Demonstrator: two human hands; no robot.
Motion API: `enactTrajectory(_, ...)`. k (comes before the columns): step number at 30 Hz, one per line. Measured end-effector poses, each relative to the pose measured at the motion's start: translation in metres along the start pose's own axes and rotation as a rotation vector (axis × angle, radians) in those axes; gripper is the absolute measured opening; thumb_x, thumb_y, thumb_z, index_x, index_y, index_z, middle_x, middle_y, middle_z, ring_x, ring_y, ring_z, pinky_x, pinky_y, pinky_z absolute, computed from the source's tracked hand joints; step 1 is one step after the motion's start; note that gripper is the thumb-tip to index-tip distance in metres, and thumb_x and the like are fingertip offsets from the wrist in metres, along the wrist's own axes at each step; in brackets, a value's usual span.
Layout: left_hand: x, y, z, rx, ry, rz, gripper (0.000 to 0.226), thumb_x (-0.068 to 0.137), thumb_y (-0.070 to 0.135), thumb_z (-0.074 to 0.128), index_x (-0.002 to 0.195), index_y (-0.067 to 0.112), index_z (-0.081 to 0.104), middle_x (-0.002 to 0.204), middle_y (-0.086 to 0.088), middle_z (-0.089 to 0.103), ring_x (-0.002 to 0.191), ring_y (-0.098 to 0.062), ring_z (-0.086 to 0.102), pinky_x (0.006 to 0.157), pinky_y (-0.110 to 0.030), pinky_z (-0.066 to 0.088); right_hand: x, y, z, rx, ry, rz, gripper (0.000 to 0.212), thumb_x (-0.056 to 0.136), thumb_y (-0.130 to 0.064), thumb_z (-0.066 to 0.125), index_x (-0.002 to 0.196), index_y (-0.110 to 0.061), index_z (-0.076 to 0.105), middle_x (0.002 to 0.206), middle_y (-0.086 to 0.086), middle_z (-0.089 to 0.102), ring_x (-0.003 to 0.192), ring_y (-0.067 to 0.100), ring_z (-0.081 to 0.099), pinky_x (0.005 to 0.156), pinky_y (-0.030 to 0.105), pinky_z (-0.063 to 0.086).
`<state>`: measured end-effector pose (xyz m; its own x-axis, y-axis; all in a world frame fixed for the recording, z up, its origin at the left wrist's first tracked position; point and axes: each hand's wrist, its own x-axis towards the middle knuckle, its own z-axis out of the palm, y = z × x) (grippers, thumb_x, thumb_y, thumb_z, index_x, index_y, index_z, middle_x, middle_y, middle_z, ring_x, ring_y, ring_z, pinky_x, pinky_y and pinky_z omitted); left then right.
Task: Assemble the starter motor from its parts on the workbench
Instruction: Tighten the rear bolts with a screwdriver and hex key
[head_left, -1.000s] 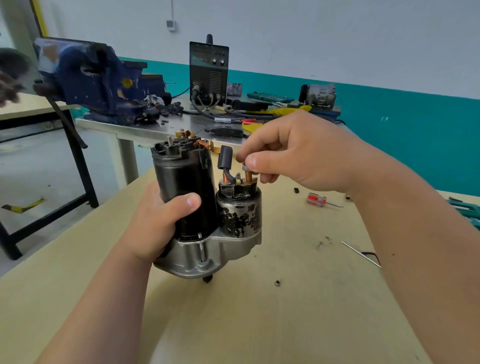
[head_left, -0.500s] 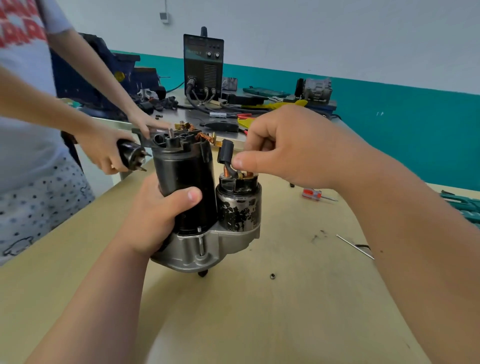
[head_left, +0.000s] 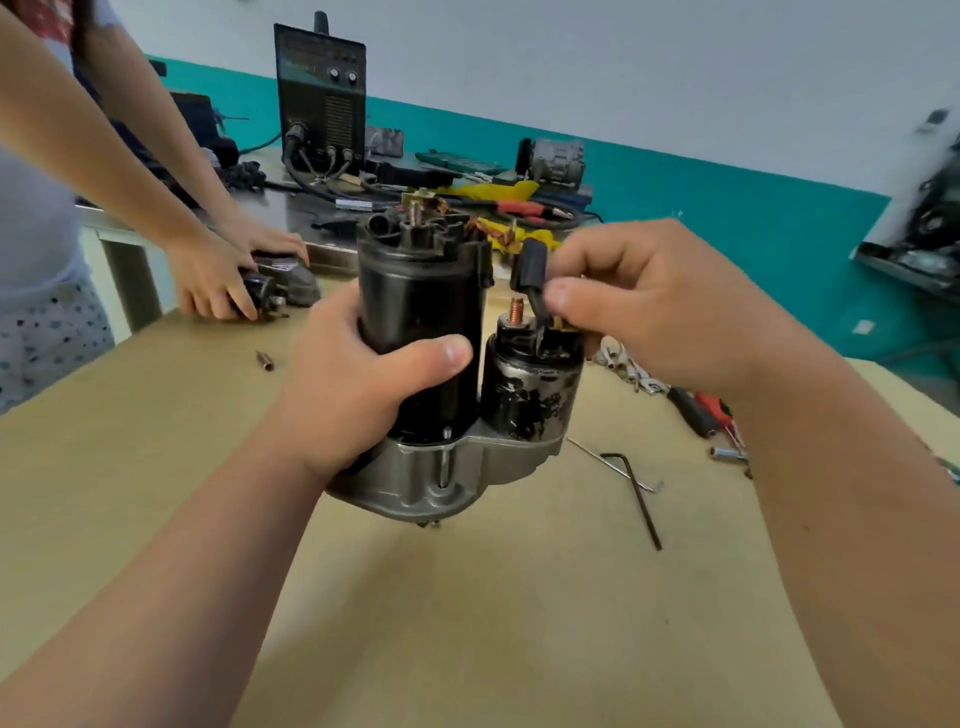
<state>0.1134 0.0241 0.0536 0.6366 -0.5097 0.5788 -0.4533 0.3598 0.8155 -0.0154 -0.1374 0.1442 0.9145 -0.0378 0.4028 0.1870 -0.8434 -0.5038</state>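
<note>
Far left: another person's hands are resting on a dark part.
Right: hex key is lying on bench.
Left hand: is wrapping around upright motor, mid-bench.
Right hand: is pinching black lead above solenoid.

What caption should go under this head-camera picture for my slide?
Left hand grips the starter motor upright while the right hand pinches the black lead above its solenoid.
</note>
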Motion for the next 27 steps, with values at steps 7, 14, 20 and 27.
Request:
enactTrajectory(7,0.001,-0.021,0.075,-0.026,0.046,-0.108,0.039,0.053,0.046,0.073,0.089,0.033,0.066,0.083,0.011,0.073,0.079,-0.009,0.071,0.063,-0.02,0.054,-0.039,0.053,-0.004,0.085,0.237,0.141,0.033,0.097,-0.02,0.049,0.079,-0.043,0.064,0.073,-0.021,0.066,0.07,-0.005,0.057,0.061,0.01,0.042)
enactTrajectory(14,0.01,-0.033,0.076,0.01,-0.001,-0.079,0.04,0.056,0.049,0.069,0.093,0.033,0.064,0.083,0.013,0.071,0.082,-0.01,0.07,0.065,-0.019,0.053,-0.035,0.067,-0.016,0.178,0.193,0.144,0.028,0.087,-0.022,0.05,0.089,-0.042,0.07,0.086,-0.015,0.072,0.082,0.008,0.066,0.072,0.019,0.054)
enactTrajectory(20,0.014,-0.039,0.072,0.023,-0.011,-0.098,0.04,0.056,0.051,0.068,0.092,0.034,0.064,0.083,0.008,0.071,0.082,-0.014,0.07,0.063,-0.02,0.053,-0.028,0.078,-0.014,0.233,0.22,0.191,0.016,0.091,-0.018,0.06,0.079,-0.024,0.068,0.068,-0.011,0.064,0.065,0.005,0.057,0.062,0.018,0.051)
enactTrajectory(27,0.012,-0.032,0.081,0.067,-0.1,-0.037,0.026,0.056,0.05,0.07,0.081,0.05,0.063,0.082,0.018,0.069,0.079,-0.003,0.067,0.061,-0.012,0.049,-0.032,0.094,-0.004,0.426,0.3,0.255,0.027,0.087,-0.039,0.05,0.079,-0.019,0.065,0.074,0.003,0.061,0.073,0.019,0.057,0.07,0.031,0.051)
